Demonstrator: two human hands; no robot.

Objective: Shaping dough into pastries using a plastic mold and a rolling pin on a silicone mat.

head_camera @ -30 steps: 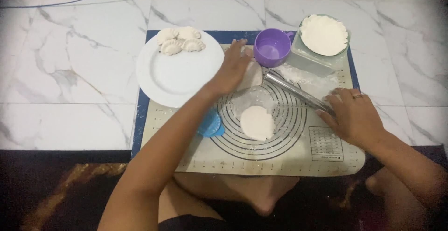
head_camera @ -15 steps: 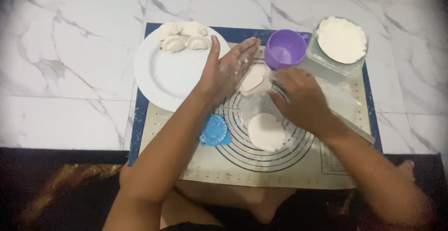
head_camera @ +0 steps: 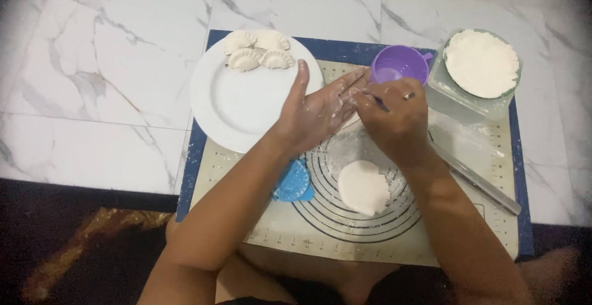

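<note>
Dough wrapper [head_camera: 363, 186] lay flat just below the right hand [head_camera: 394, 120], whose fingers [head_camera: 365, 98] pinched something small against the spread left hand [head_camera: 317, 111].

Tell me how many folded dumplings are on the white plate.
4, clustered at the far edge of the white plate: two behind, two in front. None seem hidden.
</note>
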